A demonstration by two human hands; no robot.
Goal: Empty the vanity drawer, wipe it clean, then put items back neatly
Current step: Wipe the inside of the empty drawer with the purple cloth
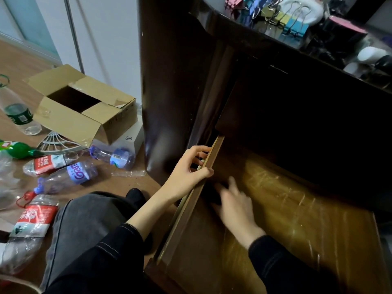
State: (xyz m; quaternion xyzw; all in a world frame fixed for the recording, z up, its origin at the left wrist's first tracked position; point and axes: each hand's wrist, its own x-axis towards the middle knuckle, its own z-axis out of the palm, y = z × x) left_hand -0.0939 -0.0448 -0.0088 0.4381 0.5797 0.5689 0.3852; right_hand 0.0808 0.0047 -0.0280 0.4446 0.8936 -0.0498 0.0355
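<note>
Brown wood, scratched and glossy, lines the bottom of the vanity drawer (297,209), which stands pulled well out of the dark vanity (169,81) toward us. We see nothing lying on the drawer's bare bottom apart from one dark shape (209,194) against its left wall.

Our left hand (186,170) grips that left wall from outside. The thumb hooks over the top edge and the fingers curl round the outer face.

Our right hand (235,206) is inside the drawer, palm down, reaching left to the dark shape. It is blurred, so we cannot tell whether its fingers lie flat or close on that shape. We also cannot tell what the shape is. Both arms wear black sleeves.

Up on the counter (229,22), at the far right, sits a cluster of coloured binder clips (286,20). To their right is a black cylinder with a pink top (343,32).

On the wooden floor (118,183) to the left, an open cardboard box (84,115) rests near the vanity's side, with a white box (131,141) just beside it. Nearer us lie several crushed plastic bottles (70,177) and a green bottle (19,149) at the left edge. Our knee in grey trousers (89,219) is between the bottles and the drawer.
</note>
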